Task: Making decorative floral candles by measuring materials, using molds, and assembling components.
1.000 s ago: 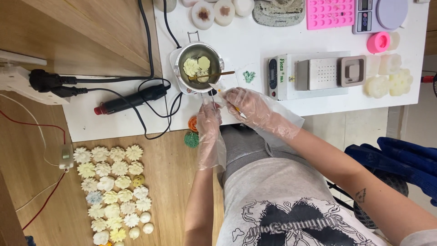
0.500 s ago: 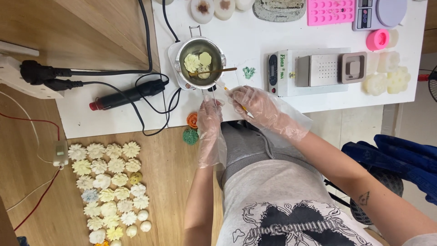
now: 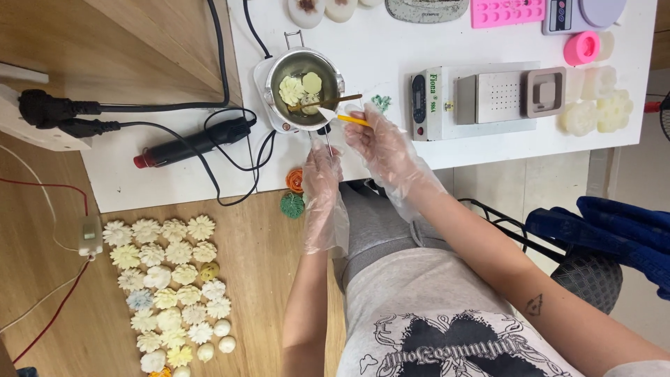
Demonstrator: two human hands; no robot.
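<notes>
Both my hands wear clear plastic gloves. My left hand (image 3: pixel 322 171) grips the thin wire handle (image 3: pixel 328 143) of a small metal melting pot (image 3: pixel 304 87) on a white heater base. Pale yellow wax pieces (image 3: pixel 300 86) lie in the pot, and a wooden stick (image 3: pixel 331 101) rests across its rim. My right hand (image 3: pixel 380 143) holds a yellow-handled tool (image 3: pixel 349 119) whose white tip points at the pot's right rim.
A heat gun (image 3: pixel 192 144) and black cables lie left of the pot. A sealing machine (image 3: pixel 481 101), pink moulds (image 3: pixel 508 12), a scale (image 3: pixel 583 14) and white wax flowers (image 3: pixel 597 112) sit on the white table (image 3: pixel 391 49). Several wax flowers (image 3: pixel 171 279) lie on the wooden surface.
My right hand has lifted and swung the yellow-handled tool up toward the pot's rim. My left hand has stayed on the pot's handle.
</notes>
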